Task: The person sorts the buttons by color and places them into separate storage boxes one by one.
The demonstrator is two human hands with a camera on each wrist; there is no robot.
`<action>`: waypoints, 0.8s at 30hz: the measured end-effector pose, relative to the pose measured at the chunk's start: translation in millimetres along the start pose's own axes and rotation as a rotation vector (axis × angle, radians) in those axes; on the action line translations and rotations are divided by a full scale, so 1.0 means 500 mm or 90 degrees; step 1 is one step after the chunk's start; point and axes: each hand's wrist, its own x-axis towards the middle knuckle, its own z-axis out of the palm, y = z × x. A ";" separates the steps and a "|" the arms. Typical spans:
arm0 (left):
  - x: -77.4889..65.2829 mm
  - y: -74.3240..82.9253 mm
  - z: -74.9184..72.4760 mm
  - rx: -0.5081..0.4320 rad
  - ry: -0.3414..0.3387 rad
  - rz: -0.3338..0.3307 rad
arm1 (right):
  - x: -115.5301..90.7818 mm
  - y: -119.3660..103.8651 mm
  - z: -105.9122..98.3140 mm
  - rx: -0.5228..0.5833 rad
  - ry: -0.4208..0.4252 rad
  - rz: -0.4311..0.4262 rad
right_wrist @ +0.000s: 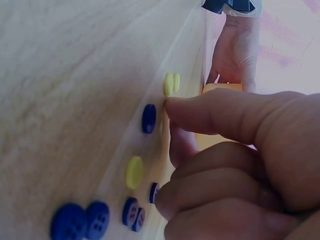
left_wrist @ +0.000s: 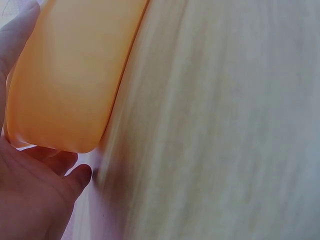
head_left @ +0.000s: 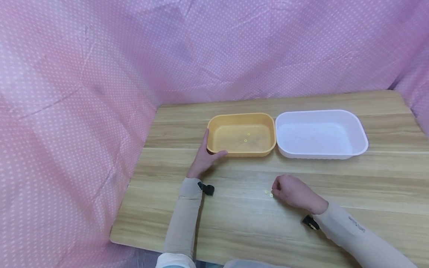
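My left hand (head_left: 202, 160) holds the near left corner of the yellow-orange plastic tub (head_left: 241, 154), thumb along its front and fingers along its left side. In the left wrist view the tub's smooth wall (left_wrist: 75, 75) fills the upper left, close to the fingers. My right hand (head_left: 295, 191) is low over the table, fingers curled, thumb and index finger beside two small yellow buttons (head_left: 271, 195). Whether a button sits between those fingertips is hidden. The right wrist view shows several dark blue buttons (right_wrist: 70, 222) and another yellow button (right_wrist: 134, 172) near that hand.
Two small yellow buttons (head_left: 248, 134) lie inside the yellow-orange tub. Against its right side stands a white tub (head_left: 321, 153). Both are on a wooden table (head_left: 234, 223), with a pink dotted cloth (head_left: 214, 48) hanging behind and to the left.
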 end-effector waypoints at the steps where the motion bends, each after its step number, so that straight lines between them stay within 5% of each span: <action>1: -0.003 0.008 -0.001 0.000 -0.003 -0.001 | 0.000 0.000 0.000 0.000 -0.001 0.000; 5: -0.006 0.013 -0.003 0.002 -0.005 0.005 | -0.002 0.000 -0.001 0.006 -0.007 -0.003; 15: 0.018 -0.054 0.006 -0.001 0.024 0.006 | -0.003 0.010 0.000 0.006 -0.004 -0.026; 24: 0.006 -0.020 0.002 0.006 0.014 -0.007 | -0.005 0.012 -0.004 0.025 -0.018 -0.039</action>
